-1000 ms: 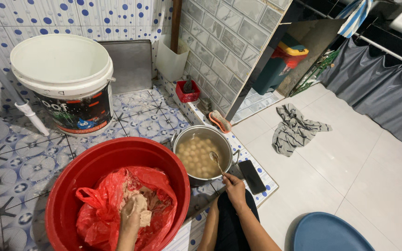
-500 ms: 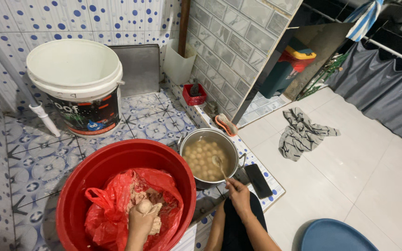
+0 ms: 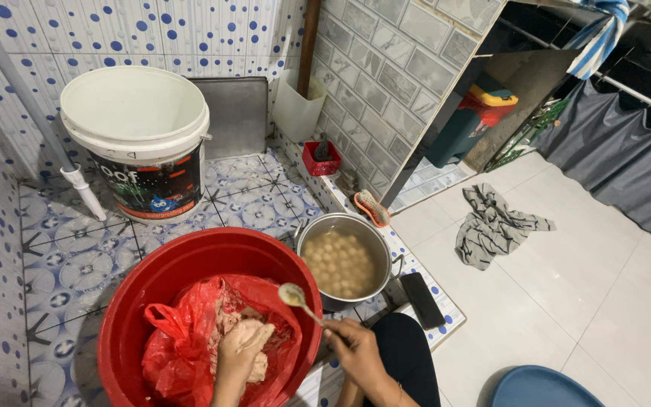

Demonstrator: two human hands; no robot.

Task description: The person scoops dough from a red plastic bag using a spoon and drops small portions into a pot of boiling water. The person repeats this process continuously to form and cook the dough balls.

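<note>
Squeezing a lump of pale, pinkish meat paste (image 3: pixel 249 341) in the left hand (image 3: pixel 236 354), the person works over a crumpled red plastic bag (image 3: pixel 182 347) that lines a big round red plastic basin (image 3: pixel 152 280) on the blue-patterned tiled floor (image 3: pixel 69 256). The left fingers are curled around the paste, gripping it inside the bag. The right hand (image 3: pixel 356 348) is closed on the handle of a small metal spoon (image 3: pixel 294 295), whose bowl hovers above the basin's right rim, just beside the steel pot (image 3: pixel 386 249). That pot stands touching the basin on its right and is full of cloudy water with many pale round balls (image 3: pixel 340 262) floating in it. By the look of it, the step in hand is shaping one more ball: paste pressed out of the fist, to be scooped off with the spoon. The next move seems to call for bringing the spoon to the left fist, then carrying the portion across to the pot without dripping. A white plastic bucket (image 3: pixel 137 128) stands behind the basin, well apart from both hands.
</note>
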